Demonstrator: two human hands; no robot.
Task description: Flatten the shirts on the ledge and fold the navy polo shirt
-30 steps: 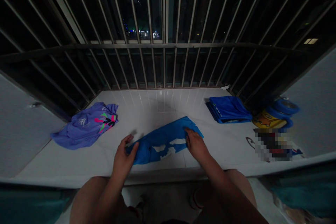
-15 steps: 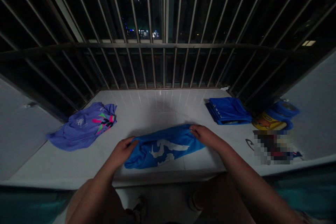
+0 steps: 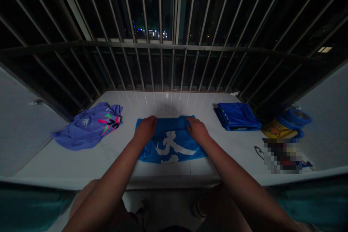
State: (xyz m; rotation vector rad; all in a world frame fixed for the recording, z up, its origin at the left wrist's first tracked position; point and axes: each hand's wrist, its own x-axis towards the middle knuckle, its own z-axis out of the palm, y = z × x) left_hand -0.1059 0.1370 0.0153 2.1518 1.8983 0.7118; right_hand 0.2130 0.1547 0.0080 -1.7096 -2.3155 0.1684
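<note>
Bright blue printed T-shirt (image 3: 171, 152): flat at the middle of the ledge, folded into a band, white brush lettering uppermost.
Steel window bars (image 3: 161, 69): fill the view beyond the ledge; night outside, distant lights.
White tiled ledge (image 3: 163, 105): carries every item below the bars.
Purple printed T-shirt (image 3: 87, 128): crumpled, left of the blue one.
Folded blue garment (image 3: 237, 116): neat stack, right of centre.
Left hand (image 3: 145, 129): on the shirt's far edge, apart from the right; grip or mere press cannot be told.
Right hand (image 3: 198, 131): also on the far edge; grip equally unclear.
Yellow cartoon-printed packet (image 3: 277, 129): against the right wall.
Blue ring-shaped objects (image 3: 295, 117): stacked just behind the packet.

White tiled ledge (image 3: 165, 103), crumpled purple jersey (image 3: 89, 127), flat blue shirt (image 3: 171, 148), folded blue clothes (image 3: 236, 116), yellow printed bag (image 3: 278, 130)
</note>
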